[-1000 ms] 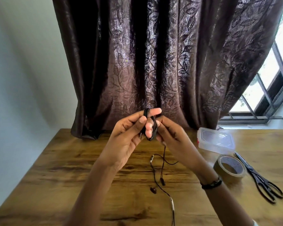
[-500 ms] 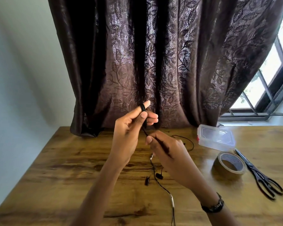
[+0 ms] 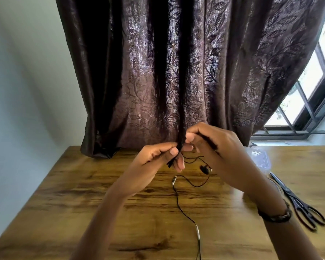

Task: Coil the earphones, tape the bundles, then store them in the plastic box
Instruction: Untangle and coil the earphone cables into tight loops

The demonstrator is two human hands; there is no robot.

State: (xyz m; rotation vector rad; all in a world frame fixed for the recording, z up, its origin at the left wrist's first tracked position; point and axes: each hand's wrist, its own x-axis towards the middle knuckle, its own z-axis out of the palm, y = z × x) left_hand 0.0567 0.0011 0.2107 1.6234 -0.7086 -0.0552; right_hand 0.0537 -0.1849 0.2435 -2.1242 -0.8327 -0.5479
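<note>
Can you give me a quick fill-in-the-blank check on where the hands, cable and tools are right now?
1. Both hands, left hand and right hand, hold the black earphone cable above the ____ table.
2. The loose end of the cable trails toward the ____ edge of the table.
3. The scissors lie on the person's ____ side.

Missing words: wooden; near; right

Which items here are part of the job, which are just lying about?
Job: black earphone cable held by left hand and right hand; clear plastic box; black-handled scissors.
Not job: brown leaf-patterned curtain; wooden table; window.
</note>
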